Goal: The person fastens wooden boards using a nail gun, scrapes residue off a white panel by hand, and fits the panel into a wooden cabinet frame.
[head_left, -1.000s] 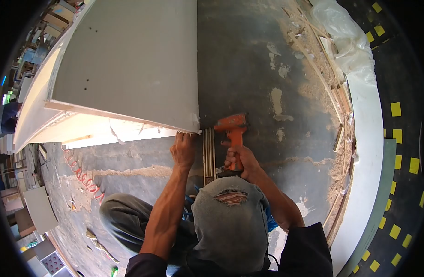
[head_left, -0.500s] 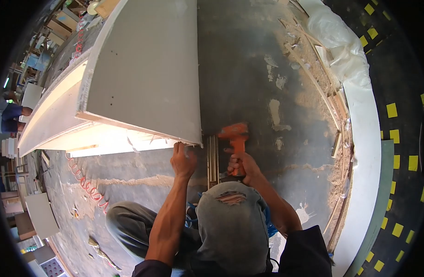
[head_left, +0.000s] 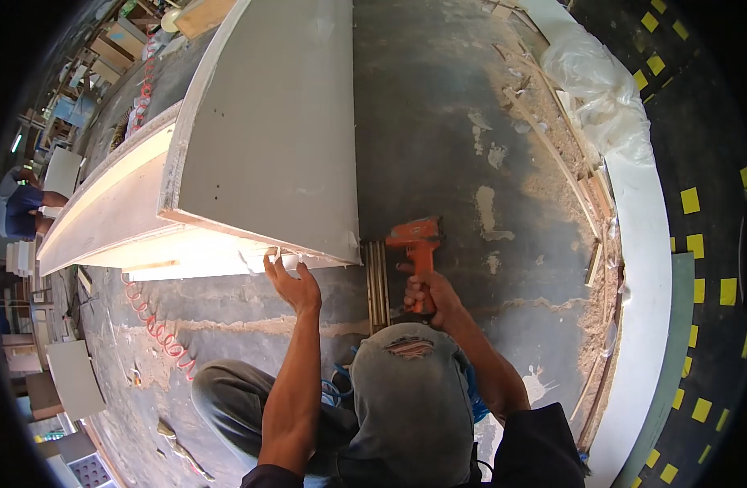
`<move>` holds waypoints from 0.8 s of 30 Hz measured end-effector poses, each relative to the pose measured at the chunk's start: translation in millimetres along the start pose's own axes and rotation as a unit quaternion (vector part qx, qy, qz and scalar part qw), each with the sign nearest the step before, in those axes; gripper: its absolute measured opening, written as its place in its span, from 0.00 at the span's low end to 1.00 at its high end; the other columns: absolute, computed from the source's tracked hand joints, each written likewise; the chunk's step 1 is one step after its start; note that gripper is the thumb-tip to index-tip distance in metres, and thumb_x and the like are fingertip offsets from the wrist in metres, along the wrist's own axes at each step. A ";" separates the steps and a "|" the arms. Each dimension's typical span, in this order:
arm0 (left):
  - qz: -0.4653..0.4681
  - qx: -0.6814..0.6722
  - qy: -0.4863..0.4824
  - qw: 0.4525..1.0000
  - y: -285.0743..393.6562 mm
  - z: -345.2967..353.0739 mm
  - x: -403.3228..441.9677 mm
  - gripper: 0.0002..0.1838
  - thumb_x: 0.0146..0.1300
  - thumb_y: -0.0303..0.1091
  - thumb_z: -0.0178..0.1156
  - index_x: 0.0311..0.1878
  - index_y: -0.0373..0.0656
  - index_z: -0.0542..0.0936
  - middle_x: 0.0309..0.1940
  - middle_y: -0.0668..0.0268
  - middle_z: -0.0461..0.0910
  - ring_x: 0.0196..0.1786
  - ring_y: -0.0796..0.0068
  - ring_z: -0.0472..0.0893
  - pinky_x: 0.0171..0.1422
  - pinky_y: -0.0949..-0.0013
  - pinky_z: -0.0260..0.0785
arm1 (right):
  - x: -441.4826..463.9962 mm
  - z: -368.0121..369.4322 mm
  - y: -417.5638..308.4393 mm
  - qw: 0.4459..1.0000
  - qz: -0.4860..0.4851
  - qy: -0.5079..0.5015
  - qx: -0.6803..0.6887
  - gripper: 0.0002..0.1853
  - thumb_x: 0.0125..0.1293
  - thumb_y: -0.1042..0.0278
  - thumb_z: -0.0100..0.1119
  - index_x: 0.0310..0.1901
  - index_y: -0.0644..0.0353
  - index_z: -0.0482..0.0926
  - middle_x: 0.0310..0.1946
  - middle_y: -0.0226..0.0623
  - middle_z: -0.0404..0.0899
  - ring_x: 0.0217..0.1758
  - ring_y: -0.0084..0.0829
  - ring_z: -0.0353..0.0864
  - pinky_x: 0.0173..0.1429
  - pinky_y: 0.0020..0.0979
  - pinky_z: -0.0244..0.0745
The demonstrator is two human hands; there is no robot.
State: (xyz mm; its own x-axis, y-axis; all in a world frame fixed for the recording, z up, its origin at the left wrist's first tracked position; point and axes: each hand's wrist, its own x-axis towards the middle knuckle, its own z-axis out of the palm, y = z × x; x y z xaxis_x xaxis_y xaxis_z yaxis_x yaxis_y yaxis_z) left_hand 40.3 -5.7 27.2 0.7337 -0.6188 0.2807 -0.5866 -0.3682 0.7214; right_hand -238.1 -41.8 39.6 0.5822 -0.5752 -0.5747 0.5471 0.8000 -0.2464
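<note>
My right hand (head_left: 432,298) is wrapped round the handle of an orange nail gun (head_left: 414,234), held over the floor just right of a large white panel piece (head_left: 267,122). At that piece's lower edge, my left hand (head_left: 295,285) is raised with its fingers apart and fingertips by the rim. Whether the fingertips press on it I cannot tell. Slim wooden strips (head_left: 376,281) lie between my two hands, running towards my knee. Bright light falls on the inner side of the panel piece.
A red coiled hose (head_left: 158,329) crosses the floor at left. Sawdust and wood offcuts (head_left: 585,191) line the right side, by crumpled plastic sheeting (head_left: 589,73). Another person (head_left: 23,203) is at the far left. A stick-like scrap (head_left: 178,446) lies lower left.
My left hand has shifted left along the panel's edge, and its fingers have spread. The panel piece sits slightly further right in view. My right hand still grips the nail gun.
</note>
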 end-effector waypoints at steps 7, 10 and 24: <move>-0.010 0.059 -0.017 0.998 3.6 -3.2 1.7 0.29 0.54 0.21 0.54 0.63 0.29 0.72 0.71 0.42 0.59 0.73 0.43 0.62 0.75 0.53 0.57 | -4.7 3.9 0.9 0.999 0.005 -0.008 -0.030 0.23 0.67 0.73 0.51 0.63 0.67 0.66 0.22 0.26 0.66 0.22 0.20 0.67 0.34 0.33 0.74; -0.007 0.059 -0.021 0.998 2.8 -4.2 0.1 0.30 0.53 0.19 0.54 0.63 0.28 0.72 0.71 0.43 0.59 0.73 0.43 0.62 0.75 0.54 0.57 | -2.4 0.4 1.5 1.000 0.003 -0.011 -0.029 0.22 0.68 0.73 0.52 0.63 0.67 0.67 0.22 0.26 0.66 0.22 0.20 0.67 0.35 0.33 0.74; 0.010 0.046 -0.013 0.999 1.2 -5.6 0.8 0.29 0.51 0.16 0.52 0.60 0.27 0.74 0.71 0.44 0.62 0.72 0.43 0.64 0.73 0.54 0.60 | -2.4 1.4 -1.5 0.999 0.003 0.000 -0.049 0.24 0.69 0.73 0.49 0.65 0.69 0.64 0.21 0.27 0.66 0.22 0.22 0.68 0.35 0.34 0.73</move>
State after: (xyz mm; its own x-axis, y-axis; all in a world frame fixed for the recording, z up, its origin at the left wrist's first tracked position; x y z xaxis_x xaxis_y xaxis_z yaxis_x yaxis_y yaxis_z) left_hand 42.1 -2.7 31.9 0.7132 -0.6441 0.2766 -0.6305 -0.4171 0.6546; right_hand -239.4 -41.8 42.5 0.5861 -0.5701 -0.5758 0.4814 0.8166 -0.3186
